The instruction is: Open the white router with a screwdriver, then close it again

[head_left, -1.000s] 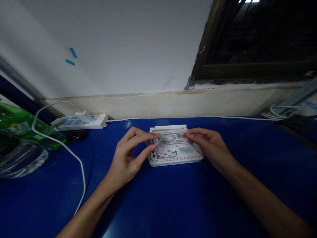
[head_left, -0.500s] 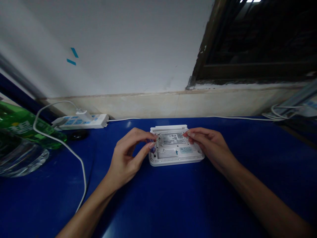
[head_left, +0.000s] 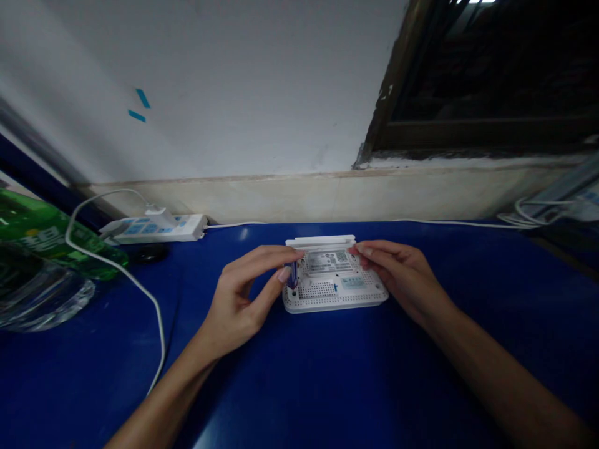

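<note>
The white perforated device [head_left: 360,298] lies flat on the blue table [head_left: 299,374], in the middle of the scene, its printed label [head_left: 322,262] facing up. The left hand [head_left: 238,299] grasps a small purple piece [head_left: 292,274] between thumb and index finger, holding it roughly upright over the left side of the device. Its lower end is close to a dark hole [head_left: 294,294] by the near left corner; whether it goes in cannot be made out. The right hand [head_left: 402,268] has thumb and index finger drawn together at the far right of the device, apparently steadying it; I cannot tell whether they pinch anything

As for progress, the device is already placed with its labelled side up, and the handling at its left side looks to be under way rather than finished, since the purple piece is in the fingers and not set down. The casing looks whole, with no part visibly lifted off. How much is left at the other corners cannot be judged, as the fingers cover the far right one
</note>
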A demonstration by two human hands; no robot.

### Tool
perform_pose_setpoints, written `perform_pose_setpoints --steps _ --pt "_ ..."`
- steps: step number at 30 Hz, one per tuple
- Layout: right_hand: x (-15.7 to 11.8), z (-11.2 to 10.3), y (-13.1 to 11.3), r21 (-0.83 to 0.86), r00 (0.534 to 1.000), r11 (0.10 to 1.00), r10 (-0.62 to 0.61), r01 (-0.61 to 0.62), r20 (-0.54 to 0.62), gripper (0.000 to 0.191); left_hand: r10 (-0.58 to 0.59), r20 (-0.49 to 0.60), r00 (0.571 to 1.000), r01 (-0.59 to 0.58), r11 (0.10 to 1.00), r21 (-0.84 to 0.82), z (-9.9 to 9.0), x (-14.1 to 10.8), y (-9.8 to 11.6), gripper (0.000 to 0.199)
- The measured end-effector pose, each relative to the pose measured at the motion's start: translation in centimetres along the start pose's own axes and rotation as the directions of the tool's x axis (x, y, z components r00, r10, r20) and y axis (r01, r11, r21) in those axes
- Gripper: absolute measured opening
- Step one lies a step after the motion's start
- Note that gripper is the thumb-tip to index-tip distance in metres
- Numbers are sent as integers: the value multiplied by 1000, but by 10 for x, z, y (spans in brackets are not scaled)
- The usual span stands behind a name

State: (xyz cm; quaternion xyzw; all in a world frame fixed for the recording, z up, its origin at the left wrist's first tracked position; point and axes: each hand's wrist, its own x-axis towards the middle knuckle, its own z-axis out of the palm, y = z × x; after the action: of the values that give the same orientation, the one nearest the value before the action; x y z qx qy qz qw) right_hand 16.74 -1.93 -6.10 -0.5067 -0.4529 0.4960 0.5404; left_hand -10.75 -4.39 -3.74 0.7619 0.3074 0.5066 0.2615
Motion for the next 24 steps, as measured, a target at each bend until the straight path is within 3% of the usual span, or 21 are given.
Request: perform_pose_setpoints --steps 9,24 --pt "0 1 -1 26 1000 1000 4 -4 -1 17 24 -82 996 -24 1000 -5 2 2 -3 37" --pt "-2 3 -4 94 1000 995 27 -27 -5 17 4 21 1000 -5 1000 25 -3 1 -1 40"
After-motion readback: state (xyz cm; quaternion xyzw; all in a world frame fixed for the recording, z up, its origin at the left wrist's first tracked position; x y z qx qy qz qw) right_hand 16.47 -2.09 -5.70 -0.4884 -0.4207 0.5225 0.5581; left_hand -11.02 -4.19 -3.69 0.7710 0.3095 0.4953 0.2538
